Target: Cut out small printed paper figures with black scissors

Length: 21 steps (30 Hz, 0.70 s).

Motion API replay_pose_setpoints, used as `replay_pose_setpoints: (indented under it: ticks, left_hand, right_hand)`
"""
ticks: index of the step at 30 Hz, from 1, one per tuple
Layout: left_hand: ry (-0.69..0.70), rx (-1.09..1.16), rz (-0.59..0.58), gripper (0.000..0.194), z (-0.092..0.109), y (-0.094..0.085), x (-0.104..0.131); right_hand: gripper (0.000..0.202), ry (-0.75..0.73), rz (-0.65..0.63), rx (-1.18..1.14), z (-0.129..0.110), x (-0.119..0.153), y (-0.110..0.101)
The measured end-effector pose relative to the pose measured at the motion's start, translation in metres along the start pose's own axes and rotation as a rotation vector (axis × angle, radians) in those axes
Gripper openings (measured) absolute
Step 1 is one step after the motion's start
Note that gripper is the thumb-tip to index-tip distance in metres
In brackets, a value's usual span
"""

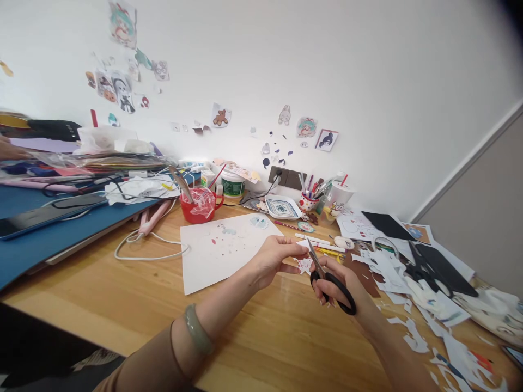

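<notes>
The left hand (270,262) pinches a small, thin white paper piece (303,244); the right hand (343,282) is closed on metal scissors (316,262) with black looped handles. The scissors are right of the large flat sheet (220,261), blades pointing forward and leftward, long axis diagonal. Behind this sheet stands a round, glossy red cup (189,213).

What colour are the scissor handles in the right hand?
Black handles, clearest in the head view.
</notes>
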<state>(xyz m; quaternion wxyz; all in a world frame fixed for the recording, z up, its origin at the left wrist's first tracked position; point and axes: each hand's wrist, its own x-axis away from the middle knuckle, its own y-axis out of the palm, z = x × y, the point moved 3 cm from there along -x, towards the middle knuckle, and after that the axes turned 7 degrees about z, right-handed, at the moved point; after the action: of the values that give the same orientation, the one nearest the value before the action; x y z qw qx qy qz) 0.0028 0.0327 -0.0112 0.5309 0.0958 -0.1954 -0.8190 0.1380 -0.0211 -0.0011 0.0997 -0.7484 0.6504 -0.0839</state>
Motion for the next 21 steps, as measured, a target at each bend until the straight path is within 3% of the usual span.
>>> replay_pose_setpoints:
  ticks: [10,21]
  left_hand:
    - [-0.001,-0.006,-0.022,0.02,0.0007,-0.001,-0.0001]
    - [-0.003,-0.002,-0.024,0.017,0.0016,-0.0008,-0.0001]
  right_hand:
    - [0.029,-0.009,0.025,-0.001,-0.0053,0.0014,0.0033]
    - [0.03,-0.044,-0.03,0.002,-0.001,0.0002,0.001]
